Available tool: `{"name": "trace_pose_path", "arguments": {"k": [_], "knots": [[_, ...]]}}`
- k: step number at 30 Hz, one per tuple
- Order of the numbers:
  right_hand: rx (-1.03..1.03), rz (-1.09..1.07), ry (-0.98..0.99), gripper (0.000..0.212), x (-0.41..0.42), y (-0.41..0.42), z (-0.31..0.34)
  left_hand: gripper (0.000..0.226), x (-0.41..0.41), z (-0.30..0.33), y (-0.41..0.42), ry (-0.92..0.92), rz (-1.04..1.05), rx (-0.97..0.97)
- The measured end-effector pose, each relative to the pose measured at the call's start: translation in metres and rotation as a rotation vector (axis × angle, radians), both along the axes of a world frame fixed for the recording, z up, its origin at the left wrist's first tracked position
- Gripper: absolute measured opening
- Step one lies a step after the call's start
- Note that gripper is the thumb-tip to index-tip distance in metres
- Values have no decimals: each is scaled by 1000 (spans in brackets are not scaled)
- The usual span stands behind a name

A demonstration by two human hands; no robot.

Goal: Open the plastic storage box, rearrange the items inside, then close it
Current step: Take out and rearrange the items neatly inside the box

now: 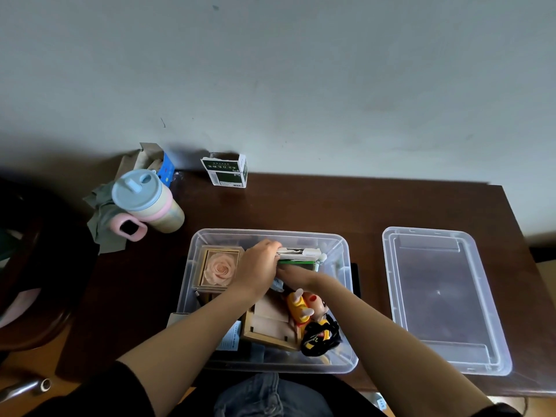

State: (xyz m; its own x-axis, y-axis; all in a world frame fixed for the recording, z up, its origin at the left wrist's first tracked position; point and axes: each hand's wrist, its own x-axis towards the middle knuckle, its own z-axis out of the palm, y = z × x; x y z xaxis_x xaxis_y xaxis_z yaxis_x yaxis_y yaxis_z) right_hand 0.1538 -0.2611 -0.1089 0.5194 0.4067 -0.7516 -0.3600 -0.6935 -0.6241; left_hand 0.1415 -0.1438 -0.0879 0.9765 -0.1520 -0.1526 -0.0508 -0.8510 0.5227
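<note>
While the lid (445, 299) lies aside on the table (301, 203), freeing the clear storage box (270, 367), the left hand (260, 267) has its grip around white-and-green packets (298, 256) inside, the right hand (296, 276) steadying alongside, its grip hidden.

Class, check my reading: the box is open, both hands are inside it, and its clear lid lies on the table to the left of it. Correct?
Not quite. The head view shows the clear lid lying to the right of the storage box, not the left. The box is open, with left hand and right hand inside.
</note>
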Motion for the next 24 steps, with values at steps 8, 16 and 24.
{"name": "trace_pose_path", "arguments": {"k": [8,16,24], "knots": [[-75,17,-149,36,-6,-16,11,42,1,1,-6,199,204,-99],[-120,-18,-133,37,-21,-33,12,42,9,7,-13,333,337,-123],[-233,-82,-188,36,-27,-34,11,28,5,5,-4,435,222,-192]]}}
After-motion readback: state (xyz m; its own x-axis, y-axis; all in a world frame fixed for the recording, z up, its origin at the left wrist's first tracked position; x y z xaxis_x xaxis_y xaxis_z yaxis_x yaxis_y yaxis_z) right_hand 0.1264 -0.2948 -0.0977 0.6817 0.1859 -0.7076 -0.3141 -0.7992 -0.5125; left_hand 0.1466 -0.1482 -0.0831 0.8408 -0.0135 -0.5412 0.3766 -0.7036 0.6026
